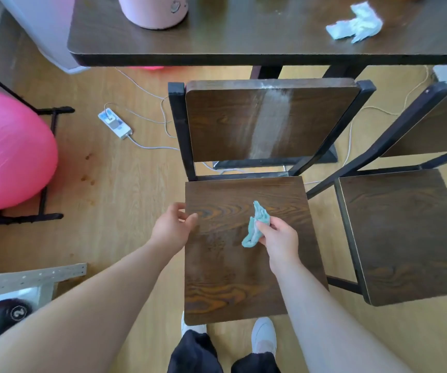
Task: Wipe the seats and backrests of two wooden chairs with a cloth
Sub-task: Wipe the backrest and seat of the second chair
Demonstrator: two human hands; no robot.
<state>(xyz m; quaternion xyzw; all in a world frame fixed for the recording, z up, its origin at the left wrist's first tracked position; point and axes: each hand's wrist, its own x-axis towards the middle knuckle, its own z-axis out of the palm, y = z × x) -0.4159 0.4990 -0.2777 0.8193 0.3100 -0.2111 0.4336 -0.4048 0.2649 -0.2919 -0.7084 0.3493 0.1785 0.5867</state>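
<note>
Our right hand pinches a crumpled teal cloth between thumb and curled fingers, over the middle of the nearer wooden chair's seat. Our left hand sits at that seat's left edge, fingers loosely curled, thumb over the wood, gripping nothing we can make out. The chair's backrest carries a pale vertical streak right of centre. The second chair stands just beside it, at the right. Beyond them is the dark table, with a crumpled white tissue towards its right end. A pink exercise ball sits on the floor, well to the left.
</note>
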